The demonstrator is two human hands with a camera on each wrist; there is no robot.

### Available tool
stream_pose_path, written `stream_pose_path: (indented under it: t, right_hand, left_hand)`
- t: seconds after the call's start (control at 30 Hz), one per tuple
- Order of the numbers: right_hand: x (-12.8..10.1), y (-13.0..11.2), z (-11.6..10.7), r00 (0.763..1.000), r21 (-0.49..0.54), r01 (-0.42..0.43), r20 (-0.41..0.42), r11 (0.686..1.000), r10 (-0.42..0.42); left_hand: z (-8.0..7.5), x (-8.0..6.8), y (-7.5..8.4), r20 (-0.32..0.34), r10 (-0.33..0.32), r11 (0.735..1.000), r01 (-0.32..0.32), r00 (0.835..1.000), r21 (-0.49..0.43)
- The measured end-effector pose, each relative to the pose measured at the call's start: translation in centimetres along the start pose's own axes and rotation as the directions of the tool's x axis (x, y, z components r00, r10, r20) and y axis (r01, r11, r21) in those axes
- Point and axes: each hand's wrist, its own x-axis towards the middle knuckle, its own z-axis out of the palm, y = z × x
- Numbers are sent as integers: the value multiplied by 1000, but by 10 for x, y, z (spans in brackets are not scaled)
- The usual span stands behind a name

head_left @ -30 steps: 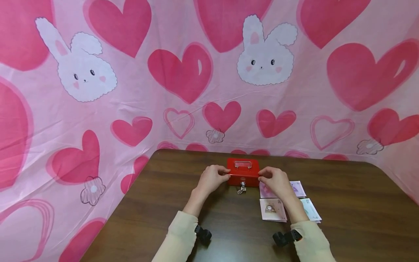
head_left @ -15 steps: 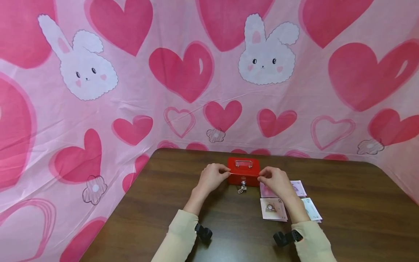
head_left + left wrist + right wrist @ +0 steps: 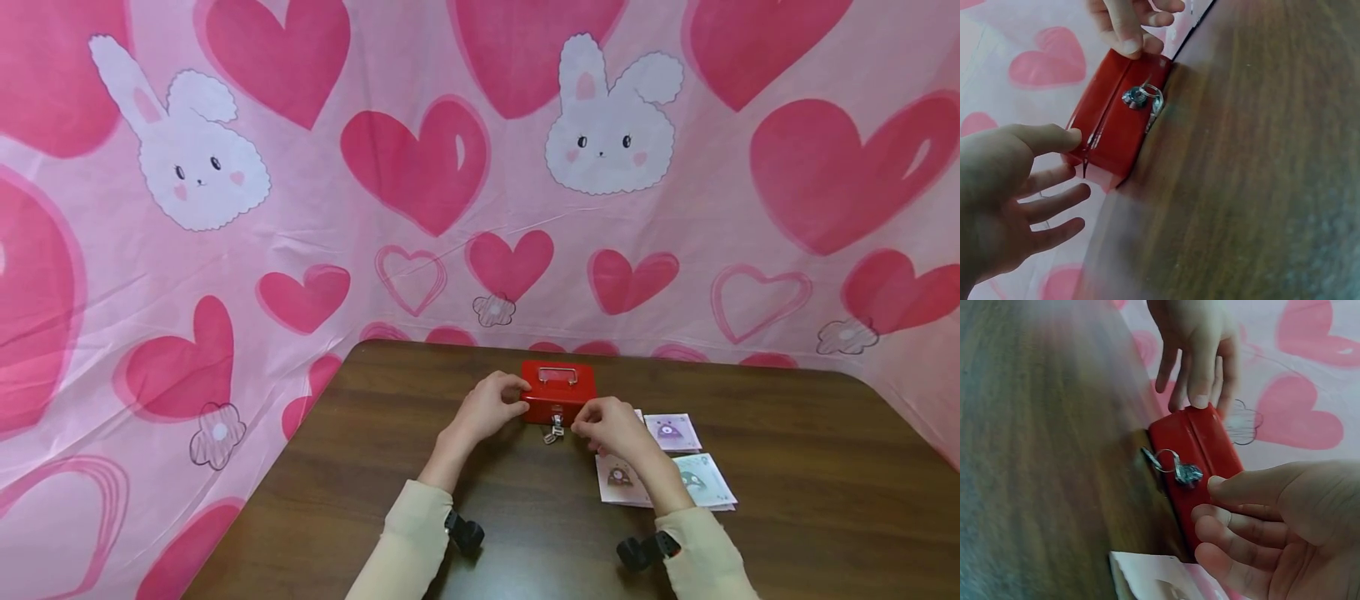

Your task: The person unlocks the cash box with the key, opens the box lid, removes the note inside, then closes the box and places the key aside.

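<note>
A red cash box with a folding metal handle on its lid stands near the back of the table. Keys on a ring hang from the lock in its front. My left hand touches the box's left end, its thumb on the edge and the other fingers extended, as the left wrist view shows. Just right of the keys, my right hand is at the box's front right corner. In the right wrist view its thumb tip is against the box front, with the other fingers loosely bent and nothing between them.
Picture cards or notes lie right of the box: a purple one, a pale green one and a brownish one, partly under my right forearm. A pink heart-patterned cloth hangs behind the brown table.
My right hand has moved left and toward me, from the box's right end to its front beside the keys, uncovering more of the cards. The left hand stays at the left end.
</note>
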Motion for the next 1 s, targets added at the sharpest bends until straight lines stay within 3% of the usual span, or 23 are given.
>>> stream_pose_path:
  t: [0.27,1.0]
  right_hand:
    - [1,0,10,1000,3,4,7,1000,-4]
    - [5,4,26,999,48,-46,-4,998,46]
  left_hand:
    - [2,1,-1,26,13,999,-14,1000,28]
    - [5,3,1,-7,-31,999,31,999,29]
